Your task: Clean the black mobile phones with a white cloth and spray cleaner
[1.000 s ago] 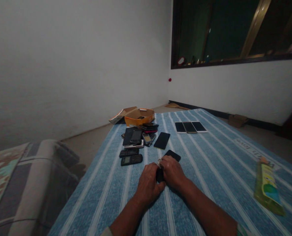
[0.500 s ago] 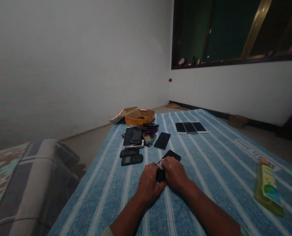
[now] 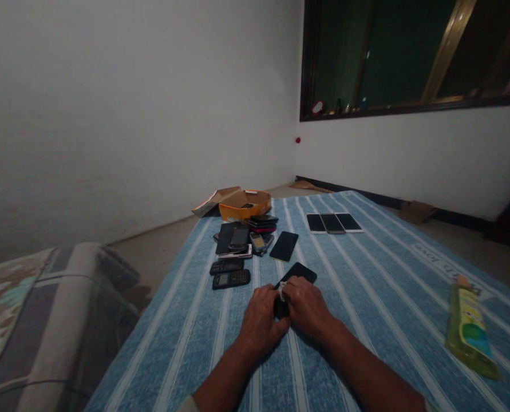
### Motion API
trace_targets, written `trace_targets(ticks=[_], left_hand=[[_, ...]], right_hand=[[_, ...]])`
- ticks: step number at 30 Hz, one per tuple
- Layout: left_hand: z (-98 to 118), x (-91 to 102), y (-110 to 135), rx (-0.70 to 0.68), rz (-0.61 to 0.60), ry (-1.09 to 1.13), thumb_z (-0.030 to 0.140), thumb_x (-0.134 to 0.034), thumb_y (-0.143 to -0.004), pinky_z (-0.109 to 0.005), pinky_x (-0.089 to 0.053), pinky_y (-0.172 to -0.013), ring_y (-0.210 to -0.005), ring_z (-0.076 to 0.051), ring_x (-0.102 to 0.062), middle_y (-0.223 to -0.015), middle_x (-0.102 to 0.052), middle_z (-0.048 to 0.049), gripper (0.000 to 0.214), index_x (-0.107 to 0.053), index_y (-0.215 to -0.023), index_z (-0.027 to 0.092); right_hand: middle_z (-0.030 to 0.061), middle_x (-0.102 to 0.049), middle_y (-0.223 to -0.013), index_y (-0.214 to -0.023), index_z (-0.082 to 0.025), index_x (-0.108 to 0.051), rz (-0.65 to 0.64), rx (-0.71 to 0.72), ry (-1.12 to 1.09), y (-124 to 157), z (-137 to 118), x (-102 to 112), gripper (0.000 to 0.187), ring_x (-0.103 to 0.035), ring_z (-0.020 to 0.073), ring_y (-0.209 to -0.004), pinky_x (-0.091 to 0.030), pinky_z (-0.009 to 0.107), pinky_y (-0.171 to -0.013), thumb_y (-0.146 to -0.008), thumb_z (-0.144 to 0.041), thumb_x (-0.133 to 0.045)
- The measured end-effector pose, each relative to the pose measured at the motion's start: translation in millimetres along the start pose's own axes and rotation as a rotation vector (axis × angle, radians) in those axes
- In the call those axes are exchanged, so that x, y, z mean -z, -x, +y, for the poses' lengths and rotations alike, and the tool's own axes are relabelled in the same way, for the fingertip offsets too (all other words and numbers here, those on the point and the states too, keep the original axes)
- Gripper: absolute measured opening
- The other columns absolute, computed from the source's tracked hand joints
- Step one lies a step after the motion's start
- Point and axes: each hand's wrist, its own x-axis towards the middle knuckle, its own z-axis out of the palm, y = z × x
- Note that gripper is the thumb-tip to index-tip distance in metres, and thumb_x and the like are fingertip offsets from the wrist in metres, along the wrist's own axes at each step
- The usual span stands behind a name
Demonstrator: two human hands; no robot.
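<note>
A black smartphone (image 3: 301, 272) lies at an angle on the striped blue cloth, its middle covered by my hands. My left hand (image 3: 260, 321) is closed along the phone's left side, thumb stretched toward its near end. Pinched in the fingers of my right hand (image 3: 308, 304) is a crumpled white wipe (image 3: 282, 290), pressed on the phone. Just beyond lies another dark smartphone (image 3: 284, 246). To the left rest two black keypad phones (image 3: 231, 278), one behind the other.
Several stacked phones (image 3: 234, 239) sit before an open orange box (image 3: 245, 213). Three white-edged smartphones (image 3: 332, 223) lie side by side at the far right. A yellow-green packet (image 3: 470, 329) is near the right edge of the cloth (image 3: 379, 297). A covered piece of furniture (image 3: 74, 320) stands left.
My right hand has shifted slightly toward me with the wipe, and more of the phone's far end shows. My left hand stays in place.
</note>
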Motion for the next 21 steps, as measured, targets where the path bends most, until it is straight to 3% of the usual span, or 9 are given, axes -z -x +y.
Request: trace_targets(ticks=[7,15,21], left_hand=[[3,2.4,-1,0.040,-0.025,-0.017,0.015,-0.069,-0.064,-0.044,-0.050,-0.088,-0.097,-0.028,-0.057,-0.106,-0.062,-0.0111,0.027,-0.061,-0.090,0.017],[3,2.1,-1,0.021,-0.011,-0.004,0.015,-0.068,-0.066,-0.043,-0.050,-0.087,-0.097,-0.027,-0.057,-0.103,-0.062,-0.0094,0.023,-0.061,-0.088,0.018],[4,3.9,0,0.038,-0.008,-0.005,0.015,-0.069,-0.063,-0.043,-0.050,-0.086,-0.098,-0.028,-0.058,-0.103,-0.063,-0.0093,0.028,-0.061,-0.090,0.017]], right_hand=[[0.0084,-0.065,-0.100,-0.093,-0.016,-0.068,0.006,-0.088,0.046,-1,7,7,0.022,-0.057,0.0209,-0.094,-0.036,0.029,-0.074,-0.088,-0.009,-0.048],[0.0079,-0.065,-0.097,-0.093,-0.018,-0.069,-0.052,-0.024,0.013,5,-3,12,0.021,-0.058,0.0203,-0.092,-0.037,0.028,-0.072,-0.089,-0.014,-0.049],[0.0093,-0.065,-0.097,-0.090,-0.017,-0.069,-0.051,-0.097,0.061,5,4,16,0.024,-0.059,0.0215,-0.092,-0.036,0.029,-0.071,-0.086,-0.008,-0.048]])
